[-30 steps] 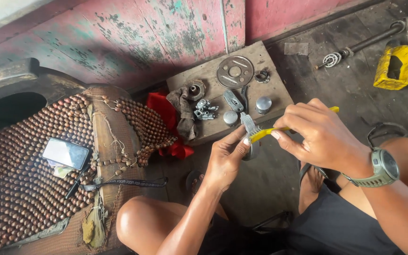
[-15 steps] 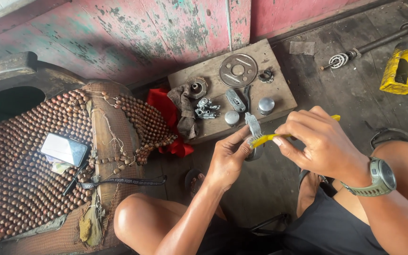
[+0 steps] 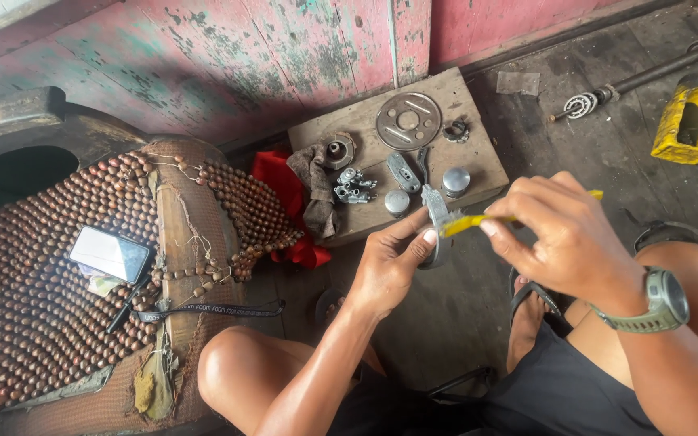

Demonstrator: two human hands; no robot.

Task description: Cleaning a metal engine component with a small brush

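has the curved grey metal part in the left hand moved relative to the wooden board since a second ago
No. The curved grey metal part sits just off the wooden board's near edge, below the round metal caps, as before; only the camera shifted.

yellow tool (image 3: 478, 221) handle mostly hidden in right hand (image 3: 563, 238), right elbow cut off by frame edge

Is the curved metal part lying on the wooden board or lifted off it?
Lifted off. The left hand holds the curved metal part in front of the wooden board, while the right hand puts a yellow-handled tool against it.
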